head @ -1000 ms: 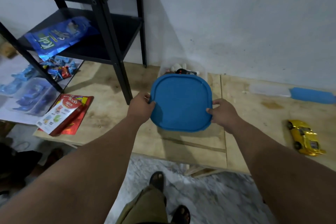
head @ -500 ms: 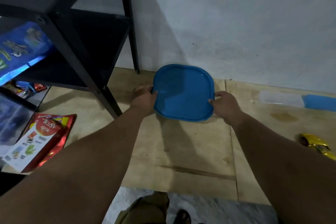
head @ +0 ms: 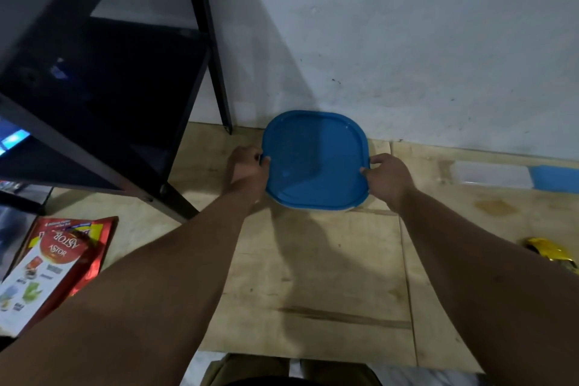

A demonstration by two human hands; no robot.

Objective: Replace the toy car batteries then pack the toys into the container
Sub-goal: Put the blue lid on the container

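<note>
A square blue lid (head: 313, 160) with rounded corners lies over a clear container near the wall; only a pale sliver of the container's rim (head: 316, 209) shows under its front edge. My left hand (head: 247, 171) grips the lid's left edge and my right hand (head: 388, 178) grips its right edge. What is inside the container is hidden by the lid. A gold toy car (head: 551, 252) lies on the wooden table (head: 329, 276) at the far right, partly behind my right forearm.
A black metal shelf (head: 103, 97) stands on the table at the left, its leg close to my left hand. A red Astor snack pack (head: 53, 266) lies at the front left. A second clear box with a blue lid (head: 513, 177) lies by the wall at the right.
Both hands carried the blue lid away from me toward the wall and lowered it over the container, which showed its contents a second ago. The view moved forward with them.
</note>
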